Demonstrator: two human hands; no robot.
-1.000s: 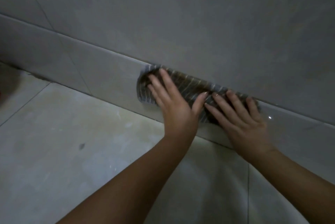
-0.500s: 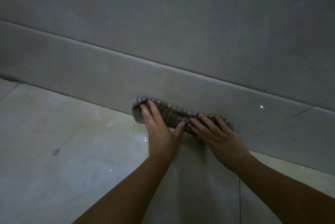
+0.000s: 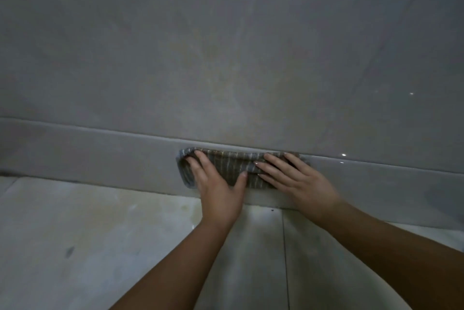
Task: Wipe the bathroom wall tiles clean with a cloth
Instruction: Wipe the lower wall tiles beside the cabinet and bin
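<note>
A dark striped cloth point(image 3: 229, 165), folded into a long strip, lies flat against the low skirting tile point(image 3: 100, 159) of the grey wall. My left hand point(image 3: 218, 190) presses its left part with fingers spread flat. My right hand point(image 3: 298, 181) presses the right part the same way, covering the cloth's right end. The top edge of the cloth reaches the ledge where the skirting meets the big wall tiles point(image 3: 226, 58). Both forearms reach in from the bottom of the view.
Pale floor tiles point(image 3: 88, 247) with a few dark specks run up to the skirting. A grout line point(image 3: 285, 259) in the floor runs between my forearms. Small light glints point(image 3: 343, 155) show on the glossy tile to the right.
Both hands have slid the cloth up from the bottom of the skirting near the floor to its top edge. The view has tilted upward, showing more wall.
</note>
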